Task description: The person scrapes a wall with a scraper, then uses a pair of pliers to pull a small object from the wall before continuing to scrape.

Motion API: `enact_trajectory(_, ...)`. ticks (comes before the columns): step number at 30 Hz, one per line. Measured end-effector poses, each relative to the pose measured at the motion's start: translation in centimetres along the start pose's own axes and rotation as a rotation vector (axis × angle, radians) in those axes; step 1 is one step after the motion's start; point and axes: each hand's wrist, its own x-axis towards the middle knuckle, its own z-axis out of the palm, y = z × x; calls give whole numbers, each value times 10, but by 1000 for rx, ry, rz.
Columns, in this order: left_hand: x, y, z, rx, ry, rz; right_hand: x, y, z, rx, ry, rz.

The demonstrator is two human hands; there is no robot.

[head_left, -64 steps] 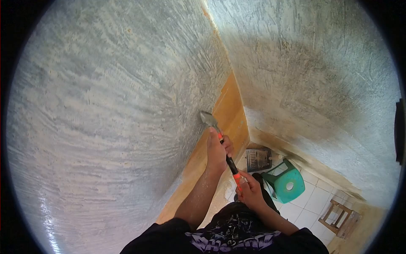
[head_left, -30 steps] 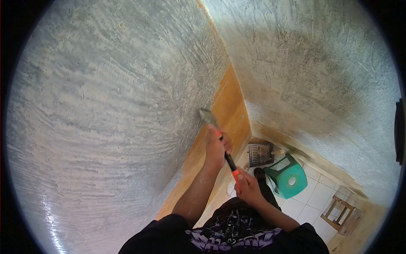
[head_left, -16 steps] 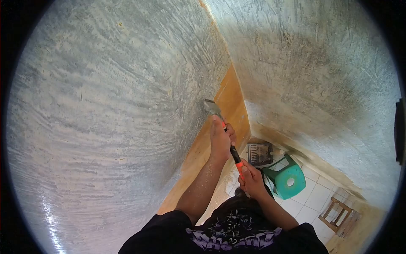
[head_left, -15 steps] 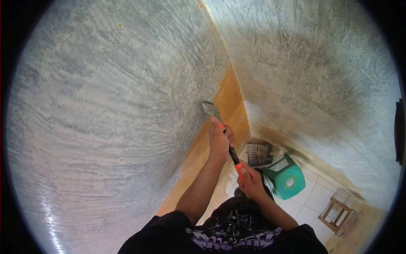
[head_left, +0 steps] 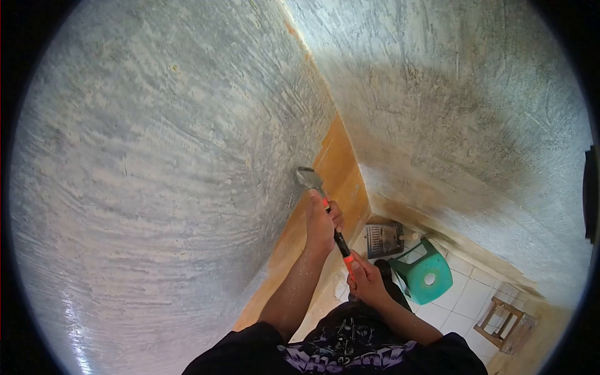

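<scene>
A long-handled scraper (head_left: 309,177) with a flat metal blade and a black and orange handle is in both my hands. Its blade rests against the rough grey wall (head_left: 169,187), at the edge of an orange-yellow painted band (head_left: 338,150). Near the blade, my left hand (head_left: 322,220) is wrapped round the upper handle. Lower down, my right hand (head_left: 367,280) grips the orange end of the handle. Pale dust speckles my left forearm.
A second grey wall (head_left: 450,112) meets the first at a corner on the right. Below stand a green plastic stool (head_left: 440,275), a dustpan-like grey tray (head_left: 384,240) and a small wooden stool (head_left: 500,319) on the white tiled floor (head_left: 459,294).
The scraper and both hands appear slightly lower in view, as do the corner and stools, so the view has shifted a little. Both hands keep their grip.
</scene>
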Motion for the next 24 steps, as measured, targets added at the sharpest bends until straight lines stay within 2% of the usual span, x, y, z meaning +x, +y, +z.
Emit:
enact_trajectory(3,9,-1,9,22,-9,41,1,-9,0,17,16,8)
enact_trajectory(7,-9,-3,-5,-17,-7,-21,-15,3,1,-50,4,35)
enact_trajectory(11,12,-2,10,49,22,40,4,-9,0,47,6,51)
enact_trajectory(14,14,6,20,43,20,14,2,-23,1,113,-13,80)
enact_trajectory(17,4,-5,1,52,12,-10,-10,-7,0,-20,7,101)
enact_trajectory(18,7,-4,4,53,18,-14,-6,-4,2,-6,-19,22)
enact_trajectory(20,10,-2,9,58,40,-25,6,-9,-3,8,-4,38)
enact_trajectory(24,19,-1,24,133,51,71,12,-18,-13,1,-49,45)
